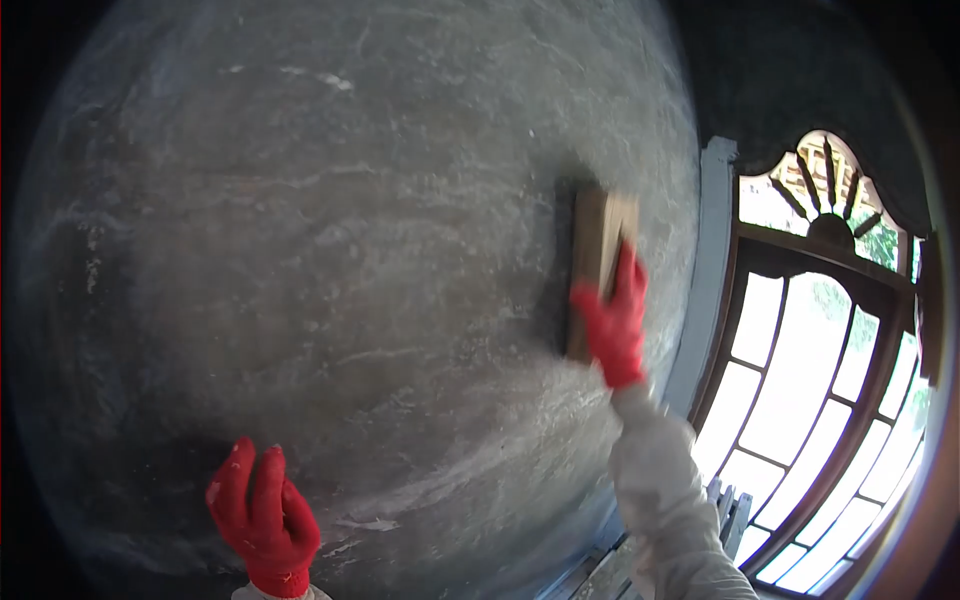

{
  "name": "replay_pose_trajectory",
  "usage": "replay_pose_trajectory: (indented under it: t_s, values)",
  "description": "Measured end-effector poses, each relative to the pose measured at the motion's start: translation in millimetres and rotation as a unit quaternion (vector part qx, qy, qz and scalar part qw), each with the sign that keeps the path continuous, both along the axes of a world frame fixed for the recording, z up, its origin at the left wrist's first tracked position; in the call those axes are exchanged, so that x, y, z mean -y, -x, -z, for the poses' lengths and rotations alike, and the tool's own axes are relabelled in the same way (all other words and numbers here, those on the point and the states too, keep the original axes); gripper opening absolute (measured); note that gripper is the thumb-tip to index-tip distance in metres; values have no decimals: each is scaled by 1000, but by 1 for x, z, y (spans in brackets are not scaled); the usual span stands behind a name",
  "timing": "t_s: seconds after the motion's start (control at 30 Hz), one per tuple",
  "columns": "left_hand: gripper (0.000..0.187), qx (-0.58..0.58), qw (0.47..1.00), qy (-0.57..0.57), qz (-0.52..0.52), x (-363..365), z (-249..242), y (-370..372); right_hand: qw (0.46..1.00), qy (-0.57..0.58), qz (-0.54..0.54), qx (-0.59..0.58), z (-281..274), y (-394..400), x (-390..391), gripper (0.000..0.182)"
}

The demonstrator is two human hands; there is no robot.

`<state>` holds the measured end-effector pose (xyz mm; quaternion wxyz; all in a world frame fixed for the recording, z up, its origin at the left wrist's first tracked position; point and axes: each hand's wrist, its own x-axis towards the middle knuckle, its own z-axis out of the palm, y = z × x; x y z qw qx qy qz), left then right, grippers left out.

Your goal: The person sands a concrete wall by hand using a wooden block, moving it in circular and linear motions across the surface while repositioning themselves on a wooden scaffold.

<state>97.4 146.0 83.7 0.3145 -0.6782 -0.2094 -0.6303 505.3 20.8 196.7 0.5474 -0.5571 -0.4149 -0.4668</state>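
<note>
My right hand (pixel 617 325), in a red glove, grips a wooden float (pixel 592 230), a long pale-brown block held upright against the grey wall (pixel 380 250). The fingers wrap its right side, and a dark shadow lies along its left edge. At the lower left, my left hand (pixel 263 515), also red-gloved, is raised in front of the wall with its fingers apart and slightly bent. Nothing is in it. The wall's surface is mottled, with pale streaks and rough patches.
To the right stands a dark-framed window (pixel 810 390) with bright panes and a fan-shaped opening (pixel 830 190) above. A grey upright trim (pixel 705 270) borders the wall. Grey wooden slats (pixel 735 515) show low at the right, beside my sleeve.
</note>
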Motion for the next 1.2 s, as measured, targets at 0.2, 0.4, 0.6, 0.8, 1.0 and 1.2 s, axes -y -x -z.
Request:
replay_pose_trajectory:
  t_s: [0.2,0.4,0.6,0.8,1.0,1.2]
  values:
    - [30,12,999,4,34,-2,2,-1,994,111,-14,-8,254,14,10,108]
    - [32,-4,1000,18,-7,2,3,5,998,40,-46,-22,49,43,1,94]
    - [31,-1,999,31,-19,-1,3,7,997,-79,1,8,-42,52,-16,90]
    - [29,9,1000,17,16,2,-1,1,997,58,16,39,190,91,-8,110]
    - [30,22,999,28,38,3,1,0,995,82,10,48,193,107,-4,107]
    - [31,-1,998,61,-10,2,4,7,998,-21,-18,49,44,108,-20,102]
